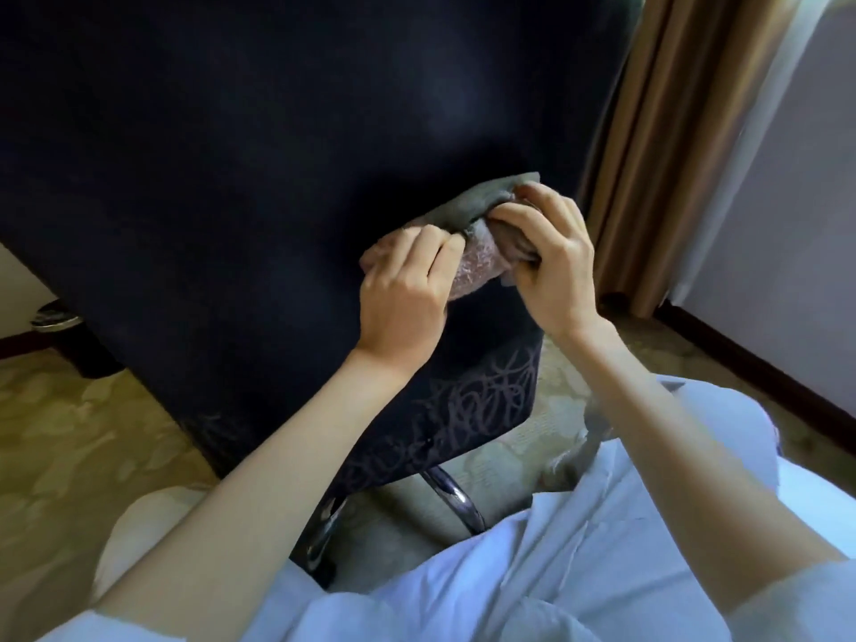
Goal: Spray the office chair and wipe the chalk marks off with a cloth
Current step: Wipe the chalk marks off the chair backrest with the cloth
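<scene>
My left hand [403,298] and right hand [553,266] both pinch the bunched grey-pink cloth [468,210], each grip curled tight on it, in front of the dark office chair [231,155]. Chalk scribbles [481,400] mark its fabric below my wrists.

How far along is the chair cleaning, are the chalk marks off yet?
Not finished. The broad dark face of the office chair looks mostly free of marks. In hand: the left hand and right hand both grip the bunched cloth in front of it. Left to do: chalk scribbles cover the chair's lower edge.
</scene>
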A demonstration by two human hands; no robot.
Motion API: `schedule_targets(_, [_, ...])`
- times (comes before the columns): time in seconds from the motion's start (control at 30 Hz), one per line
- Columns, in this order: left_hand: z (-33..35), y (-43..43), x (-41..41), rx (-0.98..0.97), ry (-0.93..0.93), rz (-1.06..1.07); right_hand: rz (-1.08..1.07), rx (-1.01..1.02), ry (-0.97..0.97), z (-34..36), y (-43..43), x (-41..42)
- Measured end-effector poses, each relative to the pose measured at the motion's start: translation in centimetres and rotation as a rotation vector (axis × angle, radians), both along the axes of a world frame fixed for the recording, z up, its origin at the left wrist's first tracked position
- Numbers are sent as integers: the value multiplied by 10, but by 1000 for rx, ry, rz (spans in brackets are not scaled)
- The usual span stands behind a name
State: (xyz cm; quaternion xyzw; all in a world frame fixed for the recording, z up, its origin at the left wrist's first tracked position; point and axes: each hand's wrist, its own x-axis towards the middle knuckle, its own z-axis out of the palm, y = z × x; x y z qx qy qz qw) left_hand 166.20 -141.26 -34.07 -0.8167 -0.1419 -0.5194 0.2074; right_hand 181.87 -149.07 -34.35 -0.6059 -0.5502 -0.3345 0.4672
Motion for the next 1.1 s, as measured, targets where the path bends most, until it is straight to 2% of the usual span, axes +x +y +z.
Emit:
schedule_targets(0.33, [-115, 9, -19, -52, 200, 17, 12, -70, 369, -149, 14, -35])
schedule_targets(0.57, [-196, 19, -51, -114, 395, -3, 51, -296, 562, -241, 18, -73])
schedule_targets(0.7, [-226, 21, -67, -173, 500, -3, 75, -443, 668, -260, 14, -90])
schedule_targets(0.83, [-232, 23, -70, -193, 570, -15, 76, -437, 809, -263, 12, -103])
schedule_targets(0.93, [-218, 19, -64, -219, 570, -33, 79, -381, 898, -259, 13, -103])
schedule_targets(1.1, [-176, 9, -27, -192, 541, -43, 32, -166, 992, -232, 11, -80])
